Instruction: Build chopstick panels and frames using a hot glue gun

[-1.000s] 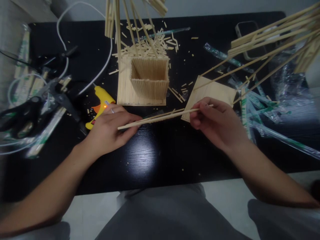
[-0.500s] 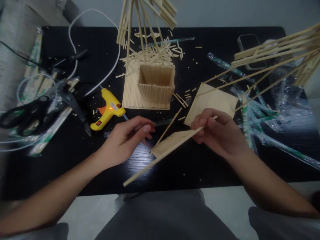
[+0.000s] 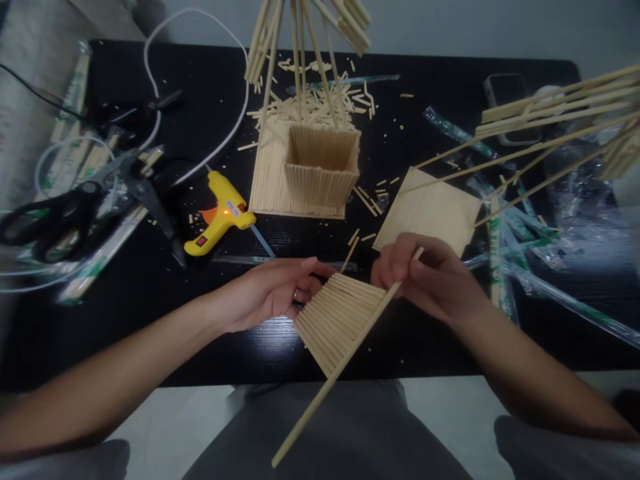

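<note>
A small panel of wooden sticks (image 3: 343, 317) laid side by side is tilted above the table, with a longer stick (image 3: 320, 400) along its near edge. My right hand (image 3: 420, 277) pinches this long stick near its upper end. At the panel's far left edge, my left hand (image 3: 280, 293) has its fingers curled against the sticks; some fingertips are hidden. Beyond the panel, an open stick box (image 3: 320, 183) stands on a flat stick base (image 3: 267, 180), with long sticks rising behind it. A second stick structure (image 3: 430, 207) with a flat base lies on its side beyond my right hand.
A yellow glue gun (image 3: 220, 213), its light glowing, lies left of the box. Black scissors (image 3: 75, 207) and pliers (image 3: 155, 213) rest at far left. Cut stick pieces (image 3: 320, 103) are heaped behind the box. Plastic wrappers (image 3: 530, 233) and a phone (image 3: 507, 100) lie to the right.
The panel has turned so its flat face shows more, and its long stick points further down toward me. My left hand has moved right, onto the panel's edge. The right hand keeps its pinch.
</note>
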`<action>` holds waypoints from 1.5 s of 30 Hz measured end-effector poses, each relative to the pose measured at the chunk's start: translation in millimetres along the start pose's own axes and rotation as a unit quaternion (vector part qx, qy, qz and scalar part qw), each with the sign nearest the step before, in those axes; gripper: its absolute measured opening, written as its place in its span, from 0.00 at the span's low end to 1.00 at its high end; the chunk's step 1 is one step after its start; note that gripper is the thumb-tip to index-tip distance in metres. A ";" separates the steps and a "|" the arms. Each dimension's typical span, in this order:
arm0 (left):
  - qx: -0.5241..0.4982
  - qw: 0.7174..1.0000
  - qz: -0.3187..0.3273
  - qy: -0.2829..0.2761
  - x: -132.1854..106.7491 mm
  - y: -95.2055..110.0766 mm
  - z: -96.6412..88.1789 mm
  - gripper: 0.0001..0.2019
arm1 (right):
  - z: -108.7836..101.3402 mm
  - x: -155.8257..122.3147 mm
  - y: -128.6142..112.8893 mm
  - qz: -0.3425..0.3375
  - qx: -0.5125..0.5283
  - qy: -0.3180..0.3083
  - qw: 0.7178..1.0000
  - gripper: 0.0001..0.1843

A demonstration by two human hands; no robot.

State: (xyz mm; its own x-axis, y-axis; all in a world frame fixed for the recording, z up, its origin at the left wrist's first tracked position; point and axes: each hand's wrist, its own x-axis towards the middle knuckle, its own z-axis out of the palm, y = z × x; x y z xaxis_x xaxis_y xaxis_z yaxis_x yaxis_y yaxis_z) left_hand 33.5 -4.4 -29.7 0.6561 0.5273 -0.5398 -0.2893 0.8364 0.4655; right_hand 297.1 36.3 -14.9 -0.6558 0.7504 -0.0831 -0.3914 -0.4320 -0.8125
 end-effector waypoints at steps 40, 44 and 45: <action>0.208 0.944 0.244 0.078 -0.8 -5.2 -7.3 0.21 | 3.5 8.3 28.2 0.123 -0.033 0.112 0.986 0.15; 0.199 0.943 0.245 0.109 0.6 -4.8 -4.2 0.17 | 3.7 8.6 27.2 0.131 -0.036 0.120 0.983 0.15; 0.199 0.942 0.244 0.119 1.1 -4.5 -3.1 0.16 | 3.7 8.6 26.8 0.132 -0.038 0.124 0.983 0.16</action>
State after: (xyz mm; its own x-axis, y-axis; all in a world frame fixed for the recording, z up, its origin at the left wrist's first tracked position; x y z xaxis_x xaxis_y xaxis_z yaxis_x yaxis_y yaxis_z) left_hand 33.3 -7.2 -34.6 0.3243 0.8926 -0.3131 -0.2017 0.3886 0.8990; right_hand 278.6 29.3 -35.2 -0.5471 0.7196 -0.4276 -0.1723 -0.5967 -0.7837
